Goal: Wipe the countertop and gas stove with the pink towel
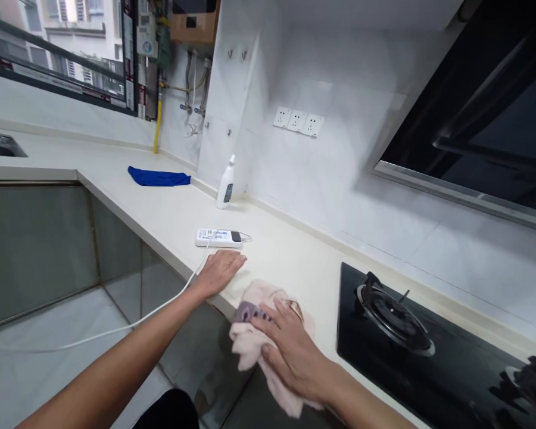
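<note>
My right hand (290,348) presses flat on a pale pink cloth (254,342) at the front edge of the cream countertop (170,208); part of the cloth hangs over the edge. The fingers are spread over the cloth. My left hand (218,271) lies flat and open on the counter edge just left of the cloth, holding nothing. A white power strip (218,238) with a white cable (129,325) sits just beyond the left hand.
A black gas hob (429,357) with a burner (395,319) lies right of the cloth. A white bottle (226,185) stands by the tiled wall; a blue cloth (158,177) lies farther left. Wall sockets (298,121), a sink (0,146) and a range hood (486,101) are around.
</note>
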`<state>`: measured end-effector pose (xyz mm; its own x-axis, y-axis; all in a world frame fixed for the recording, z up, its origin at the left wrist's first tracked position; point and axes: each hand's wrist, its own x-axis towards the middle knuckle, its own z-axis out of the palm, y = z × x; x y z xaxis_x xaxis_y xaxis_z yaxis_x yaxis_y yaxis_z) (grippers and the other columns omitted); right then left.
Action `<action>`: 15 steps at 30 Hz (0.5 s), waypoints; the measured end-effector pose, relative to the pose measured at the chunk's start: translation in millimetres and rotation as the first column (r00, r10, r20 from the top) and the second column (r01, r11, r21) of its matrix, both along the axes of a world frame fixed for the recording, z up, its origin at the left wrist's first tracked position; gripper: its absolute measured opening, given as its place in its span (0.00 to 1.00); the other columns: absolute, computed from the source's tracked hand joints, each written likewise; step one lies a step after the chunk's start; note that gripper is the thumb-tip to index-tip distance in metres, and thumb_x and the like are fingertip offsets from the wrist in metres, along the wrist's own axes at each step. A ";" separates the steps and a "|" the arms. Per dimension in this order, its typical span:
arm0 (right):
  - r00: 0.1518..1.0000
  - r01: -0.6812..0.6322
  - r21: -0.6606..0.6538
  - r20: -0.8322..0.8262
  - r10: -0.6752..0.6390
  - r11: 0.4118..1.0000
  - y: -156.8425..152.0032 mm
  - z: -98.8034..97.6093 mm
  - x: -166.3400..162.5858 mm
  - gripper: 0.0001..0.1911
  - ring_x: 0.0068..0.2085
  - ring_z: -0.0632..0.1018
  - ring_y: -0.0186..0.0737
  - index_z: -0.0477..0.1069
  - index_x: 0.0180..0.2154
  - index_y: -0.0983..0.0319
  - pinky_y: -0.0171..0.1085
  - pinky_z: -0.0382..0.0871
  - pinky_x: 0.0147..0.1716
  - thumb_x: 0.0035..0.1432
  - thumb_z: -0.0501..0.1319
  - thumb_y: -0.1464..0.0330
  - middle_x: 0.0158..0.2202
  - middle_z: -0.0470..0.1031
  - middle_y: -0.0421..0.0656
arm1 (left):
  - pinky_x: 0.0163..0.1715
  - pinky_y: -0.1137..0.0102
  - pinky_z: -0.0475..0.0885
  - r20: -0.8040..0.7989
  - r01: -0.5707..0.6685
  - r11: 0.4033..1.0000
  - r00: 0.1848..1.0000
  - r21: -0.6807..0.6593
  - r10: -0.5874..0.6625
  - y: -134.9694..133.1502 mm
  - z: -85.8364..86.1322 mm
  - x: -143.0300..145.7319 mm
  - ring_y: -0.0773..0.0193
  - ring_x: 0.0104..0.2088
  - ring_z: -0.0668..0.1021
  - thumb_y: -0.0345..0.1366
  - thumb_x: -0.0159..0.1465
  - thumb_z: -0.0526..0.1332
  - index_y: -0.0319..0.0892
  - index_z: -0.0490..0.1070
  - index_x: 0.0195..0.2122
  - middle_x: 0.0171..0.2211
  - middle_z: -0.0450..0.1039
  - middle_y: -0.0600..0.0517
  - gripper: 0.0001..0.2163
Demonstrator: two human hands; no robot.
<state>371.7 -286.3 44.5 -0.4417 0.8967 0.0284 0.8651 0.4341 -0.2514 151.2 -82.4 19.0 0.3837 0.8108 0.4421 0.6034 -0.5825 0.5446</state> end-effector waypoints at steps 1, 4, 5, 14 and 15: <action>1.000 -0.018 -0.011 -0.014 0.018 1.000 -9.4 -0.8 9.0 0.29 0.78 0.47 0.58 0.60 0.72 0.51 0.69 0.39 0.73 0.72 0.52 0.63 0.78 0.51 0.43 | 0.63 0.51 0.68 -0.024 0.016 1.000 1.000 0.017 -0.015 -1.0 0.2 0.8 0.50 0.62 0.74 0.49 0.75 0.46 0.49 0.79 0.53 0.60 0.78 0.49 0.23; 0.998 -0.060 -0.075 -0.033 0.057 0.995 -17.5 1.9 24.8 0.28 0.78 0.44 0.57 0.60 0.72 0.50 0.69 0.39 0.73 0.74 0.50 0.59 0.78 0.50 0.41 | 0.61 0.54 0.69 -0.053 0.052 0.996 0.997 0.069 -0.049 -4.3 0.0 2.8 0.51 0.60 0.74 0.49 0.76 0.48 0.50 0.79 0.54 0.59 0.78 0.49 0.21; 0.998 -0.064 -0.096 -0.034 0.061 0.993 -12.4 3.7 26.3 0.28 0.78 0.44 0.58 0.59 0.72 0.49 0.70 0.38 0.73 0.75 0.49 0.57 0.78 0.50 0.41 | 0.60 0.55 0.69 -0.054 0.053 0.995 0.997 0.082 -0.049 -5.4 -0.3 3.3 0.52 0.60 0.75 0.50 0.76 0.48 0.51 0.79 0.53 0.59 0.78 0.49 0.21; 0.969 0.244 0.100 0.014 -0.247 0.965 157.9 -5.6 69.4 0.29 0.76 0.52 0.58 0.62 0.71 0.49 0.66 0.43 0.71 0.75 0.48 0.51 0.76 0.55 0.42 | 0.57 0.55 0.68 -0.106 0.076 0.982 0.993 0.171 -0.058 -16.5 -0.1 2.5 0.50 0.58 0.75 0.52 0.76 0.49 0.51 0.79 0.52 0.56 0.79 0.49 0.21; 0.952 0.303 0.124 0.003 -0.306 0.945 178.5 -6.2 84.9 0.29 0.76 0.54 0.58 0.63 0.71 0.51 0.65 0.45 0.71 0.75 0.48 0.52 0.76 0.57 0.43 | 0.57 0.54 0.68 -0.112 0.078 0.982 0.992 0.171 -0.059 -16.9 -1.1 2.4 0.50 0.57 0.76 0.53 0.76 0.49 0.50 0.79 0.52 0.55 0.79 0.49 0.22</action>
